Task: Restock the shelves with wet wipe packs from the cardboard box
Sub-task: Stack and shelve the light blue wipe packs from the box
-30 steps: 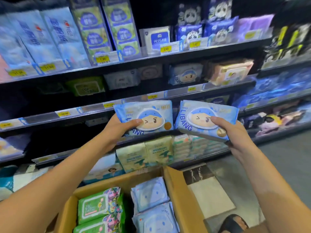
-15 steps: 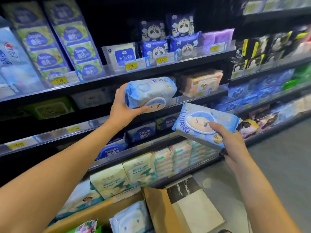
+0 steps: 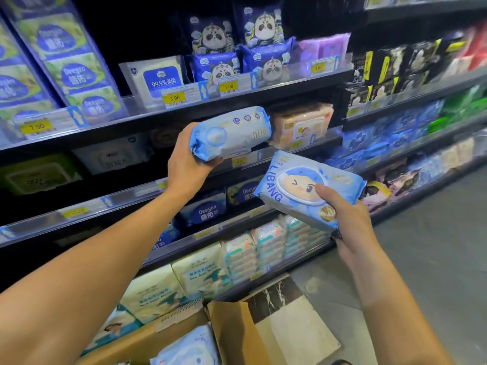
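One pack (image 3: 232, 130) in each hand (image 3: 184, 167).

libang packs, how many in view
3: upper pack in the left hand, lower pack in the right hand, and a likely third pack in the box. More may be hidden in the box or behind the hands.

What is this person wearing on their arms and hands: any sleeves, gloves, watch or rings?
Nothing worn shows. The left hand and right hand have no gloves, and no rings on the parts that show. The left forearm and right forearm are uncovered to the frame edges: no sleeve, watch or bracelet in view.
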